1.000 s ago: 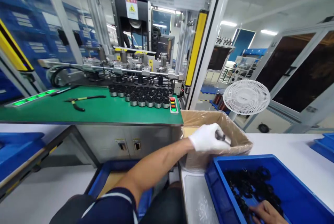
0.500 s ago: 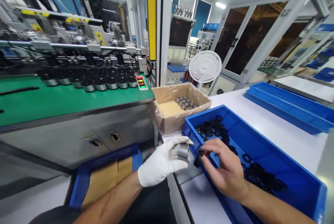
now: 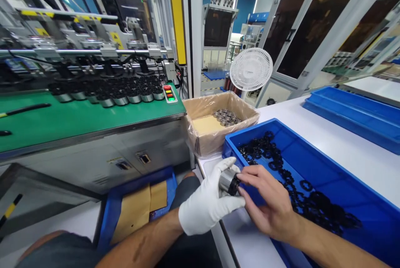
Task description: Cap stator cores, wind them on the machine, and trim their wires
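Observation:
My left hand (image 3: 204,203), in a white glove, is wrapped round a silver metal stator core (image 3: 225,179), which lies tilted in the grip. At the core's right end sits a black plastic ring (image 3: 234,185), pinched by the thumb and fingertips of my bare right hand (image 3: 270,201). Ring and core touch; whether the ring is fully seated I cannot tell. Both hands are over the near left edge of a blue bin (image 3: 315,151), where many loose black rings (image 3: 331,209) lie.
A plastic-lined carton (image 3: 200,139) holds metal cores (image 3: 227,117) behind my hands. On the green bench (image 3: 131,116) at left, rows of cores with black ends (image 3: 121,93) stand before a machine. Blue trays (image 3: 353,113) lie at right; a white fan (image 3: 251,69) stands behind.
My hands have come together. The black ring, held apart from the core before, now meets its end, and the core has tilted. The view has shifted slightly.

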The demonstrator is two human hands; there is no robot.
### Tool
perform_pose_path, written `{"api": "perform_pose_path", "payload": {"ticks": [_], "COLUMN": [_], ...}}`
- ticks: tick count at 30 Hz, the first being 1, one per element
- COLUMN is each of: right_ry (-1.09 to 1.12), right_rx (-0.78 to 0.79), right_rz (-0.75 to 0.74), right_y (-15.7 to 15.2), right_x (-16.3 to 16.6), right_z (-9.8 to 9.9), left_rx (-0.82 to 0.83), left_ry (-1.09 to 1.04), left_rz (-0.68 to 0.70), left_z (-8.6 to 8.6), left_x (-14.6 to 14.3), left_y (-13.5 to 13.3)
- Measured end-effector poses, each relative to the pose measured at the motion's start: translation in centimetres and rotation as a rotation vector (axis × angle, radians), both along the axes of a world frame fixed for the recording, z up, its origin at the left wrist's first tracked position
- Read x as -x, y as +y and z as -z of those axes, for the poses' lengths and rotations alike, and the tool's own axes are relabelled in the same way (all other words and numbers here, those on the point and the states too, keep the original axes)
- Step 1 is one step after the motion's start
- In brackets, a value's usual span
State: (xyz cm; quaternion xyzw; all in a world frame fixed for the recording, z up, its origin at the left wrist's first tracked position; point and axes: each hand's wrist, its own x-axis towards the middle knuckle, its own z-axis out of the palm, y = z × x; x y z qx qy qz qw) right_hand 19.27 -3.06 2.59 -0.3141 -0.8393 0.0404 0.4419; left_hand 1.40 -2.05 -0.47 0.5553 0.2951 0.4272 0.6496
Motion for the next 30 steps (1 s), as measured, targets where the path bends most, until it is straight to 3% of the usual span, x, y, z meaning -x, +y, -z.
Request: {"api": "perform_pose_path", "payload": {"ticks": [4, 8, 13, 30], "right_ry": [-0.098, -0.173, -0.238, -0.308], "right_rx": [-0.037, -0.184, -0.257, -0.261], "right_rz": [-0.012, -0.001, -0.011, 0.014], "right_y": [0.5, 0.9, 0.9, 1.6], "right_x": [-0.1, 0.1, 0.3, 1.0], "right_z": [0.4, 0.6, 0.3, 1.3], "left_rx": [-0.068, 0.015, 0.058, 0.016], "left_ry": [0.079, 0.001, -0.015, 0.285], "left_rz": [-0.027, 0.032, 0.073, -0.041], "left_z": [0.7, 0.8, 0.8, 1.1], "left_x": [1.3, 1.4, 1.1, 2.2], "left_y": [0.6, 0.7, 0.7, 1.6]}}
